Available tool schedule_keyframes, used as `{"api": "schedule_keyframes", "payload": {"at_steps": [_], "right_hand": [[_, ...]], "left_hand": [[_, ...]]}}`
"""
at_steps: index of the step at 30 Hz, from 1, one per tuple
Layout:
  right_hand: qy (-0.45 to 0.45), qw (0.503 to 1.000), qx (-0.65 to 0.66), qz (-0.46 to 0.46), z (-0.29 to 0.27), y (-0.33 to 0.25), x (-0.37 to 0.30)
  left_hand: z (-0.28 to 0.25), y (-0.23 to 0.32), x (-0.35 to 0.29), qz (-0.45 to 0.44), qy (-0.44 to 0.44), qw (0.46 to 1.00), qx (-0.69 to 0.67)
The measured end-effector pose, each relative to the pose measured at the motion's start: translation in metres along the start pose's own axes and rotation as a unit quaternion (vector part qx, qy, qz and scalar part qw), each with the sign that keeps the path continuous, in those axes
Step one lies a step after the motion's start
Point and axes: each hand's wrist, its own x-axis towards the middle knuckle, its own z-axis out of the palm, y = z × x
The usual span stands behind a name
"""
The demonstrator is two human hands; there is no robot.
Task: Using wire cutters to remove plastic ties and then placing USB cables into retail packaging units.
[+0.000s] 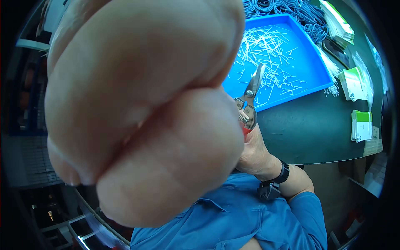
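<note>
My left hand (146,112) is raised very close to the head camera and fills much of the view, blurred. Its fingers are curled and pressed together; anything inside them is hidden. Behind it, my right hand (252,154) is wrapped round a pair of pruning shears (251,93) with red handles, partly covered by the left hand. The metal blades point up and away, over the near side of a blue tray (306,83). In that tray lie many thin white cut-off strips (271,50), which look like cable tie ends.
Coiled blue cables (287,10) lie behind the tray. To its right are a bundle of white cable ties (331,68), a dark phone (336,52) and stacks of white-and-green cards (361,126). The dark green table (296,133) has a curved near edge.
</note>
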Motion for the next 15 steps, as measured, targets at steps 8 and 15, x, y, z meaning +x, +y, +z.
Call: {"api": "schedule_keyframes", "payload": {"at_steps": [8,15], "right_hand": [[0.014,0.996,0.026,0.089,-0.005,-0.007,0.004],[0.015,0.994,0.029,0.104,-0.013,-0.004,0.005]], "left_hand": [[-0.012,-0.007,0.001,0.001,0.010,1.000,0.018],[-0.031,-0.021,0.014,0.007,0.019,0.999,0.040]]}}
